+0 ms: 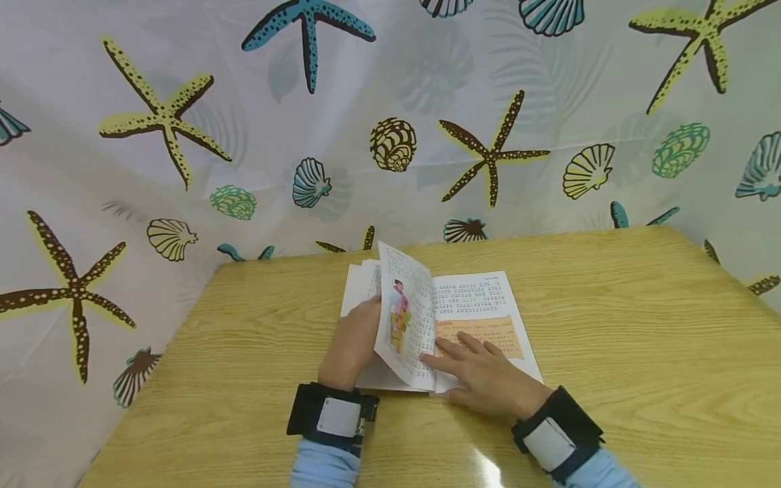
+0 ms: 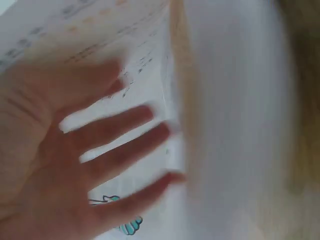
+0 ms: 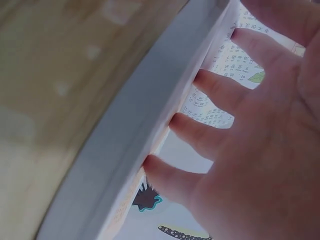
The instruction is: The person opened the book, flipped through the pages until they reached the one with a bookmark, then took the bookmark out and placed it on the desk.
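An open book (image 1: 470, 296) lies on the table, printed with rows of small characters and an orange text box on its right page. One leaf (image 1: 404, 318) with a coloured picture stands partly raised over the left half. My left hand (image 1: 354, 342) is behind that leaf, its fingertips hidden in the head view. In the left wrist view the left hand (image 2: 100, 145) has spread, fairly straight fingers by the blurred pages. My right hand (image 1: 488, 378) rests on the right page near the fold. The right wrist view shows the right hand (image 3: 250, 130) with extended fingers touching the paper.
The book lies on a light wooden table (image 1: 622, 325). A white cloth (image 1: 366, 81) printed with starfish and shells hangs behind the table and at its sides. Both wrists wear black straps (image 1: 558, 437) above light blue sleeves (image 1: 325, 463).
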Demonstrator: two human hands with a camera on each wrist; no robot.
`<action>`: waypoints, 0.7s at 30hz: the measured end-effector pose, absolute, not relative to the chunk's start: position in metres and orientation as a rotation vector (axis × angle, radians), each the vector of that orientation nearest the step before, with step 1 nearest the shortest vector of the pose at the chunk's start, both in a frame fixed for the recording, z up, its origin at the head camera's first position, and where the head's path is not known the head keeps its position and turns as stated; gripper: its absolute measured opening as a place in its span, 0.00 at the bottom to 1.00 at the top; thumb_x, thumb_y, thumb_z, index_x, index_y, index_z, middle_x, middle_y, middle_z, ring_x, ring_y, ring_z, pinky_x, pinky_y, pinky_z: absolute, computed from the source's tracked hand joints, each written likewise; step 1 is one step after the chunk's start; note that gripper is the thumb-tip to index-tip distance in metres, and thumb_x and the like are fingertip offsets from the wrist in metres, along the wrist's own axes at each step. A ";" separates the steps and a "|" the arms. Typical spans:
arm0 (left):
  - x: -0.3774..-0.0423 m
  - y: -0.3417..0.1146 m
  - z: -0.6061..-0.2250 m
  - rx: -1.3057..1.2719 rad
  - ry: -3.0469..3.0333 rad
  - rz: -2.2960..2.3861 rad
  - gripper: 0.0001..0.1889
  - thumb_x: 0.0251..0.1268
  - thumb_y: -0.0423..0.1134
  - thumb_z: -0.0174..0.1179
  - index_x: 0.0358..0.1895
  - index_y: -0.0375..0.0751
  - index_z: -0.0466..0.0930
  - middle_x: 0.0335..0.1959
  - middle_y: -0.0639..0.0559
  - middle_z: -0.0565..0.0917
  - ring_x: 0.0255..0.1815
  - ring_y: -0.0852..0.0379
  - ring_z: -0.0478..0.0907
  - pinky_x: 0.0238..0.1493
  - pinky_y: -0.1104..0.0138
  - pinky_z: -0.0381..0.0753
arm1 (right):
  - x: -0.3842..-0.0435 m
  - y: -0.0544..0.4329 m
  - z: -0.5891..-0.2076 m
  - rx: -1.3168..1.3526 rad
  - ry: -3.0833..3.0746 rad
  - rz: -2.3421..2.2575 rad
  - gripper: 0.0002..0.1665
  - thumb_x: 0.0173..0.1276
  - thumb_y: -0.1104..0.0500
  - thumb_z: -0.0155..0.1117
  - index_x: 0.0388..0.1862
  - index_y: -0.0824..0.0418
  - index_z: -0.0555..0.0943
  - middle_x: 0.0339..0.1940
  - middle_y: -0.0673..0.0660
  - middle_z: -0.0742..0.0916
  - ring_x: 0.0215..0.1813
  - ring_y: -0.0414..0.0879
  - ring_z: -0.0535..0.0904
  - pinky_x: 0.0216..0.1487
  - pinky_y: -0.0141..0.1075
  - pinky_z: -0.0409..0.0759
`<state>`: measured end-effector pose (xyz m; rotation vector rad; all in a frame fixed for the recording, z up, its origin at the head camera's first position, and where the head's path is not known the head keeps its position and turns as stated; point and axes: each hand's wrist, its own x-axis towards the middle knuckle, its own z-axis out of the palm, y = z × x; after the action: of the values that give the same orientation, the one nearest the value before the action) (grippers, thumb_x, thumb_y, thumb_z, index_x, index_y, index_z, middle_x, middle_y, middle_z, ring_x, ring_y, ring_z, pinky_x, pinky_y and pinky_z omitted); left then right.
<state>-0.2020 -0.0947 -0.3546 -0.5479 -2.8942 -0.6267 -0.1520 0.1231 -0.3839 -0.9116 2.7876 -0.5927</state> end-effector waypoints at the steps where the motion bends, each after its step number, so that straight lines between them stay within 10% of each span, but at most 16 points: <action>1: -0.203 -0.095 -0.353 -0.500 -2.805 -0.562 0.17 0.67 0.29 0.64 0.58 0.34 0.80 0.55 0.38 0.83 0.48 0.44 0.83 0.44 0.52 0.85 | -0.152 0.123 -0.384 -0.907 2.790 -0.591 0.33 0.72 0.52 0.66 0.75 0.50 0.73 0.76 0.65 0.70 0.75 0.74 0.58 0.67 0.75 0.55; 6: -0.208 -0.092 -0.347 -0.302 -2.420 -0.639 0.16 0.66 0.20 0.57 0.54 0.33 0.84 0.47 0.38 0.84 0.35 0.46 0.81 0.26 0.57 0.83 | -0.151 0.121 -0.384 -0.881 2.787 -0.605 0.33 0.71 0.53 0.67 0.75 0.50 0.73 0.77 0.65 0.69 0.75 0.74 0.58 0.66 0.76 0.55; 15: -0.207 -0.095 -0.338 -0.332 -2.262 -0.696 0.06 0.66 0.25 0.62 0.41 0.33 0.87 0.37 0.41 0.88 0.31 0.47 0.83 0.27 0.58 0.82 | -0.150 0.120 -0.382 -0.873 2.793 -0.582 0.33 0.72 0.54 0.66 0.75 0.50 0.73 0.77 0.64 0.69 0.76 0.74 0.58 0.66 0.76 0.55; 21: -0.205 -0.091 -0.340 -0.571 -2.571 -0.615 0.13 0.66 0.31 0.67 0.53 0.37 0.85 0.56 0.42 0.84 0.55 0.42 0.81 0.52 0.50 0.82 | -0.151 0.120 -0.383 -0.883 2.796 -0.575 0.32 0.72 0.55 0.66 0.75 0.49 0.73 0.77 0.64 0.69 0.76 0.74 0.58 0.66 0.76 0.55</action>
<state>-0.2045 -0.0907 -0.3403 -0.5706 -2.5706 -0.6145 -0.1506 0.1203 -0.3827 -0.8829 2.7963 -0.5745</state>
